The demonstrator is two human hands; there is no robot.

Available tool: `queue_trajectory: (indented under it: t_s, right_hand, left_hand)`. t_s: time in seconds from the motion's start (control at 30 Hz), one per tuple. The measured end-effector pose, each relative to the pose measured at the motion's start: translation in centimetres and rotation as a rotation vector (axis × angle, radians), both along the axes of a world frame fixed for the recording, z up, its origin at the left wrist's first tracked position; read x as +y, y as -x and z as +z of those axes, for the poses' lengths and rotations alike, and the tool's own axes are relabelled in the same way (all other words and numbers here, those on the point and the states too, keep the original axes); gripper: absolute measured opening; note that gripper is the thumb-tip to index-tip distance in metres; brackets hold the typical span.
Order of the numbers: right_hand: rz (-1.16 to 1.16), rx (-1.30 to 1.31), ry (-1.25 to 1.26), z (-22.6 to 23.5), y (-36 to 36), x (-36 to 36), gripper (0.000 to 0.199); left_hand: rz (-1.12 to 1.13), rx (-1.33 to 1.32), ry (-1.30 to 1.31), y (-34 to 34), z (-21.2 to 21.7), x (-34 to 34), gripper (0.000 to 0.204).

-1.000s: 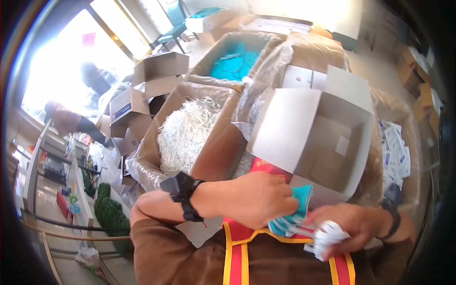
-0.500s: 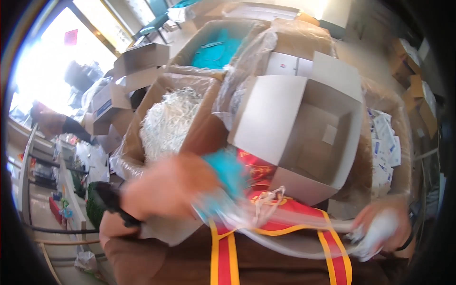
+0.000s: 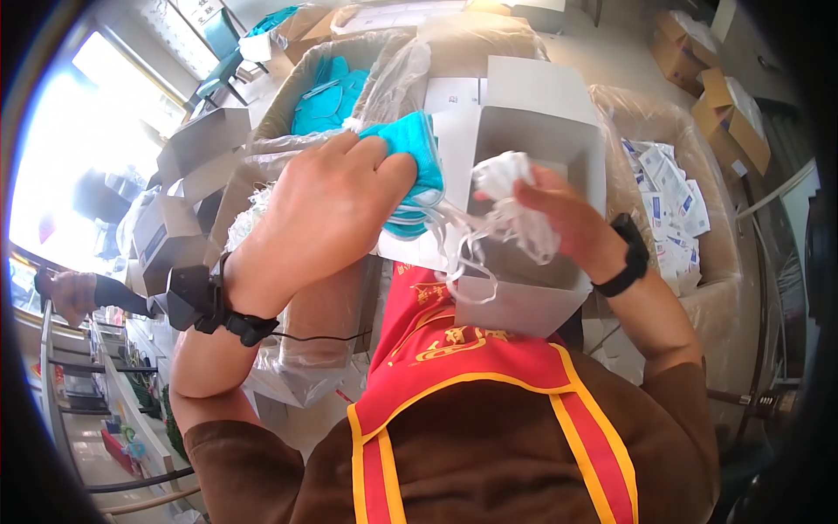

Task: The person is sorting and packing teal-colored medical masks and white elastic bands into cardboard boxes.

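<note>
My left hand point(image 3: 336, 196) is closed round a stack of teal face masks point(image 3: 415, 157), gripping it from the left side. White ear loops point(image 3: 504, 175) trail from the stack, and my right hand point(image 3: 566, 214) has a bunch of them gathered in its fingers. Several loose loops dangle between the two hands. Behind and below the right hand stands an open white cardboard box point(image 3: 541, 86), its flaps spread. The part of the box under my hand and the loops is hidden.
A plastic-lined carton at the back left holds more teal masks point(image 3: 330, 98). Nearer, another carton holds white strands point(image 3: 249, 217), partly behind my left arm. On the right, white packets point(image 3: 672, 210) fill a lined carton. Another person's hand point(image 3: 72, 295) is at far left.
Both hands have risen from low near the apron to in front of the white box and come closer together. The loops, earlier stretched between them, now hang bunched.
</note>
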State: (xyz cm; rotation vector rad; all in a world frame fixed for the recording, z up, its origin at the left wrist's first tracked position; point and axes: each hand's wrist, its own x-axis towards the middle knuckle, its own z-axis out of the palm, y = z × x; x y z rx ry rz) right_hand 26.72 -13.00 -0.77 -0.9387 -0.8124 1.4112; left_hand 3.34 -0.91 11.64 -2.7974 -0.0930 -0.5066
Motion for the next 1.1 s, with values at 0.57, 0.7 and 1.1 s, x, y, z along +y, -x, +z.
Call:
queue_trajectory:
  t_s: [0.57,0.7,1.1]
  right_hand:
    - [-0.045,-0.968,-0.812,6.1,3.4,-3.8,0.020]
    - [0.411,-0.532,-0.714,6.3,6.6,-3.6,0.019]
    - [0.225,-0.468,-0.204,10.4,0.5,-13.9,0.037]
  left_hand:
    - [0.051,0.146,0.714,0.3,-5.9,-1.2,0.030]
    - [-0.271,0.095,0.950,-0.1,-7.8,-2.6,0.041]
    - [-0.010,0.246,0.555,10.6,-1.1,-0.8,0.015]
